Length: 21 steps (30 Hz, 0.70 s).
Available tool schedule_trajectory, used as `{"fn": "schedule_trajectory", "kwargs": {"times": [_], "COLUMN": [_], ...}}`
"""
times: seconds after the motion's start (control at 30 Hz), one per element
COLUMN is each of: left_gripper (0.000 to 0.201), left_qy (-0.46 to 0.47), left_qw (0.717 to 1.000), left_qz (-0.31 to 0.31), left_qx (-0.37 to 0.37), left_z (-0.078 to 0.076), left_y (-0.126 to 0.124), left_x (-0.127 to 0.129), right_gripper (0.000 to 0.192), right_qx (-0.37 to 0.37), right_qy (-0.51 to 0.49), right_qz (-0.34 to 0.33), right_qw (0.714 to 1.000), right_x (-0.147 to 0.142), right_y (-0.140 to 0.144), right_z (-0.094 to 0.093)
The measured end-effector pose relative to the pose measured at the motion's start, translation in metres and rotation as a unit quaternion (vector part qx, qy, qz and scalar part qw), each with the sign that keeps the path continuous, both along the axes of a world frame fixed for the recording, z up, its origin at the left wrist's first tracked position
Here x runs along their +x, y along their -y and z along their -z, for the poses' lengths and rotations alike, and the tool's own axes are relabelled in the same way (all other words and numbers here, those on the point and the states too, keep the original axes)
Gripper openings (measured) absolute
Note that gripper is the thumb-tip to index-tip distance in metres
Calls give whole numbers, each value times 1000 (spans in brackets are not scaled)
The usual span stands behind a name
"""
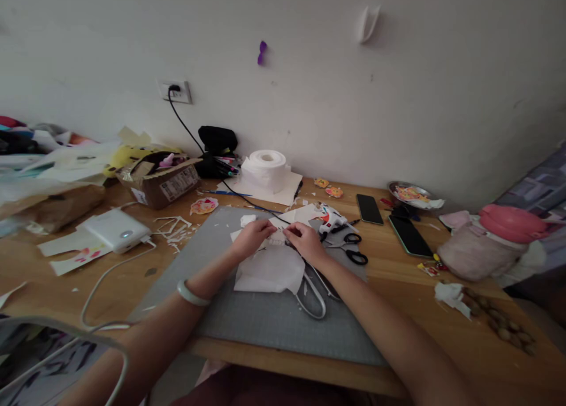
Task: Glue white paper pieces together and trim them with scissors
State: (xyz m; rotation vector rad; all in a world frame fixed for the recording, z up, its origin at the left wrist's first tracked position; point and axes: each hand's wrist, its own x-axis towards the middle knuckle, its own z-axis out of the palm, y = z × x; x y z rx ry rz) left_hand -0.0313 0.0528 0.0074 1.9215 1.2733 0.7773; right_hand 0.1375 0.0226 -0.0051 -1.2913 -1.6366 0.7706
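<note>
A wooden desk [442, 329] is sitting against a plain white wall, crowded with craft clutter. At the far left, a white power bank [115, 230] is lying beside a cardboard box [161, 182] whose printed label is too small to read. Moving toward the middle, a grey cutting mat [265, 317] is carrying a white paper sheet [270, 270]. The left hand [251, 236] and right hand [305, 241] are meeting at the sheet's top edge, each pinching a small paper piece [277, 237] between thumb and fingertips. That piece is looking thin, light and floppy, easily creased or torn, so it is probably best held gently at its edges. Further right, scissors [354, 248], a glue gun [331, 218] and two phones [409, 235] are lying on the wood.
</note>
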Motion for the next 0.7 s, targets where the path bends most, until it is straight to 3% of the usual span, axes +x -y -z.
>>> {"fn": "schedule_trajectory", "kwargs": {"times": [0.2, 0.33, 0.43, 0.57, 0.63, 0.7], "left_gripper": [29, 45, 33, 9, 3, 6], "left_qy": [43, 90, -32, -148, -148, -106], "left_qw": [998, 995, 997, 976, 976, 988], "left_qz": [-29, -36, 33, 133, 142, 93], "left_qx": [39, 20, 57, 89, 75, 57], "left_z": [6, 8, 5, 3, 4, 5], "left_y": [-2, -6, -10, -9, -7, -7], "left_x": [2, -4, -10, -12, -10, -9], "right_gripper": [18, 22, 30, 32, 32, 32], "right_qx": [6, 25, 33, 29, 37, 48], "right_qy": [43, 34, 17, 11, 10, 0], "right_qz": [-18, 18, 36, 32, 37, 48], "right_qw": [999, 999, 999, 999, 999, 998], "right_x": [0, 0, 1, 2, 1, 2], "right_y": [1, 0, -1, -2, -1, -1], "right_z": [-2, -1, 3, 5, 4, 4]}}
